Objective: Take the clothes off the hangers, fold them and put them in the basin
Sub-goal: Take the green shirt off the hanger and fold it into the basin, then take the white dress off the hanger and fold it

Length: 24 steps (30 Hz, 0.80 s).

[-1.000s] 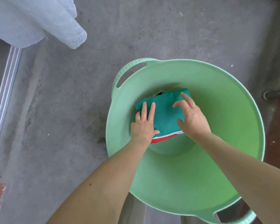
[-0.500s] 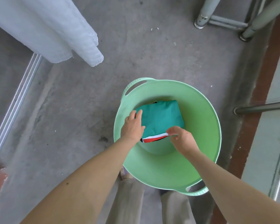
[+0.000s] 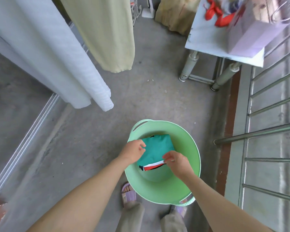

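Observation:
A folded teal garment (image 3: 156,149) with a white and red striped edge lies in the bottom of the light green basin (image 3: 187,180) on the floor. My left hand (image 3: 132,152) hovers over the garment's left edge, fingers loosely curled and gripping nothing. My right hand (image 3: 176,163) sits at the right end of the striped edge, thumb and fingertips pinched on it. A white garment (image 3: 45,52) and a pale yellow garment (image 3: 107,32) hang at the upper left.
A metal-legged table (image 3: 206,32) with red items and a pale bag stands at the upper right. A metal railing (image 3: 264,133) runs down the right side. My feet in purple slippers (image 3: 128,193) stand just in front of the basin. A door track crosses the floor at left.
The view has risen and pulled back from the basin. My hands went from pressing flat on the teal garment to curled at its edges. The garment has stayed in the basin.

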{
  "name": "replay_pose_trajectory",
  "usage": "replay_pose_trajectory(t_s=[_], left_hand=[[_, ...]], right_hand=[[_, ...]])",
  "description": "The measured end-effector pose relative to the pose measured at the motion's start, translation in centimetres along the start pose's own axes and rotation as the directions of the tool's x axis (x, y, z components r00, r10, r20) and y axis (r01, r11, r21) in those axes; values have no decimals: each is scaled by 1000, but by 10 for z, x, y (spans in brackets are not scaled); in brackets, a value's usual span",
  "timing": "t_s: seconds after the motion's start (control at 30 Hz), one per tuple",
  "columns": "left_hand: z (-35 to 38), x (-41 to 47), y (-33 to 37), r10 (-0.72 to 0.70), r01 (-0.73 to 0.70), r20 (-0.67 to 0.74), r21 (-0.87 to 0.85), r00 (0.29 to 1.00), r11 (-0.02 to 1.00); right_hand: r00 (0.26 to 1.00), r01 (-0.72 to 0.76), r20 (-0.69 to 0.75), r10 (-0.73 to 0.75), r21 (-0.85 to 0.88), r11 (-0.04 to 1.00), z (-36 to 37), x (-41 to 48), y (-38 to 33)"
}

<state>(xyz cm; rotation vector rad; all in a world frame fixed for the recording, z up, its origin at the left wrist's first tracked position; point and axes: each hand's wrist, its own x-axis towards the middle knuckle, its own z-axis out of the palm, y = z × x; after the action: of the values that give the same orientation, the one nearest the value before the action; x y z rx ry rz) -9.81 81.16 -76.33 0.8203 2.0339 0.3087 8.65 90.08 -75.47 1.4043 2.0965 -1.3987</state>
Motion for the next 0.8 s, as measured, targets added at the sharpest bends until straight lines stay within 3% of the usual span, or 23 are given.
replay_pose_trajectory(t_s=[0.2, 0.47, 0.8], left_hand=[[-82, -46, 27, 98, -104, -78, -86, 992, 991], [-187, -101, 38, 179, -187, -200, -22, 963, 982], [-276, -182, 57, 160, -206, -399, -75, 903, 976]], right_hand=[[997, 43, -68, -34, 146, 988, -14, -46, -71], [977, 172, -163, -137, 221, 960, -35, -78, -167], [924, 378, -132, -360, 162, 912, -71, -100, -277]])
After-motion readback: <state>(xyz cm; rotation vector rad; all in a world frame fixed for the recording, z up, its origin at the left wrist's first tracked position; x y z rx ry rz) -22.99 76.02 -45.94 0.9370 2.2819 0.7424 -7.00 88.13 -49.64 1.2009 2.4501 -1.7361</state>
